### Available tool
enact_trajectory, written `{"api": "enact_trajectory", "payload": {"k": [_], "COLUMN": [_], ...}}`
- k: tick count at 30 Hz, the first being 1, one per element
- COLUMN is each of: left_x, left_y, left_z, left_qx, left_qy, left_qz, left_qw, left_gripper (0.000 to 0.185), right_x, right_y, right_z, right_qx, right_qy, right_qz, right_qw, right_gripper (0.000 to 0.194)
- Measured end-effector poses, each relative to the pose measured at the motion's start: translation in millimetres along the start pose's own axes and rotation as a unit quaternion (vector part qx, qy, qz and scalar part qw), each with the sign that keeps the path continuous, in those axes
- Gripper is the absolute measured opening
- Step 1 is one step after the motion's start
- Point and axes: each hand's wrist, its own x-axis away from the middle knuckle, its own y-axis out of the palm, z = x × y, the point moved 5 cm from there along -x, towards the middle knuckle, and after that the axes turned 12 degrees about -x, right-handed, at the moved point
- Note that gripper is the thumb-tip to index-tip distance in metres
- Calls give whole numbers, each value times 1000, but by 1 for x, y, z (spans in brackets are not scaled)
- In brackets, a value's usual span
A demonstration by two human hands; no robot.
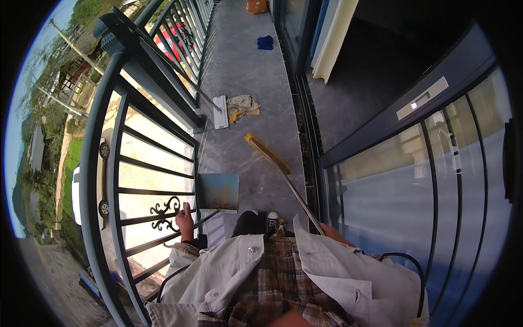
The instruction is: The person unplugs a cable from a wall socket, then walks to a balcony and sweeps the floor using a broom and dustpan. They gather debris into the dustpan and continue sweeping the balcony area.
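My right hand (336, 234) is closed on the metal handle of a broom (267, 152), partly hidden by my jacket. The yellow-bristled head rests on the grey floor ahead and to the right of a dustpan. The dustpan (217, 191) has a worn blue inside, with debris along its near edge. Its thin handle slopes back to my left hand (186, 224), which is curled around it beside the railing with the thumb pointing up. The grip itself is partly hidden. My feet (273, 220) stand just behind the dustpan.
A flat mop (220, 112) leans on the balcony railing (122, 163), beside a crumpled rag (243, 107). Farther off lie a dark blue cloth (265, 42) and an orange bag (256, 6). On the right, a sliding-door track (305, 122) borders a glass door (388, 163) and a pale curtain (333, 45).
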Motion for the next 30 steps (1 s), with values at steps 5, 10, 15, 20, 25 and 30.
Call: {"api": "enact_trajectory", "payload": {"k": [5,10,15,20,25,30], "left_x": [-84,-177,-243,-279,-292,-300], "left_y": [42,124,201,262,298,316], "left_z": [77,159,230,276,301,320], "left_qx": [4,-22,-90,-116,-133,-141], "left_qy": [21,100,140,161,164,165], "left_qz": [-46,-104,-190,-250,-272,-284], "left_qw": [999,989,967,948,939,934], "left_gripper": [62,62,63,62,60,61], "right_x": [-48,-132,-229,-314,-357,-309], "right_y": [-33,-68,-122,-167,-188,-185], "right_z": [-34,-117,-178,-198,-188,-213], "right_qx": [-57,-50,131,350,431,485], "right_qy": [43,38,205,229,223,174], "right_qz": [28,80,111,78,39,-116], "right_qw": [997,995,964,905,874,849], "right_gripper": [40,39,57,62,65,65]}}
